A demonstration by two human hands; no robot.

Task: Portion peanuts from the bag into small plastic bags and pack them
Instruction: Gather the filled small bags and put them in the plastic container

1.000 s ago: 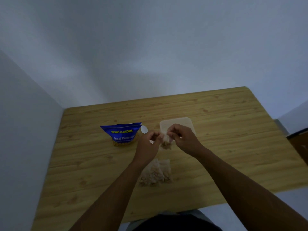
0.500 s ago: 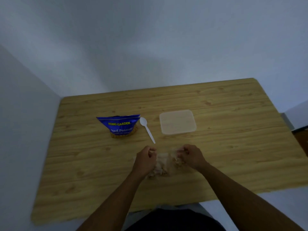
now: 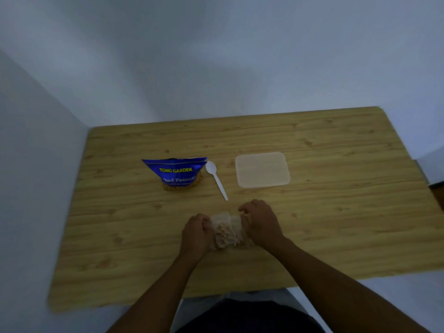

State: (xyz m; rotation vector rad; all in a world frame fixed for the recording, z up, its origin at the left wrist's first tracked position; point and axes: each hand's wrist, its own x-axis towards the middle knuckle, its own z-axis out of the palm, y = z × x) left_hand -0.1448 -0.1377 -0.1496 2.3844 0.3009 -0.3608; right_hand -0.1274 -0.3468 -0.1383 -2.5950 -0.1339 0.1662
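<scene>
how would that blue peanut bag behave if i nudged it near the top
The blue peanut bag would probably tip rather than slide: it stands upright on a narrow base with its open top flaring wider. It looks like soft foil, so the wall would likely buckle first. Peanuts seem settled low, which may steady it a little.

Dim, even light. Plain pale walls meeting in a corner behind the far left corner of a wooden table. Left table edge close against the side wall. Rounded table corners.
</scene>
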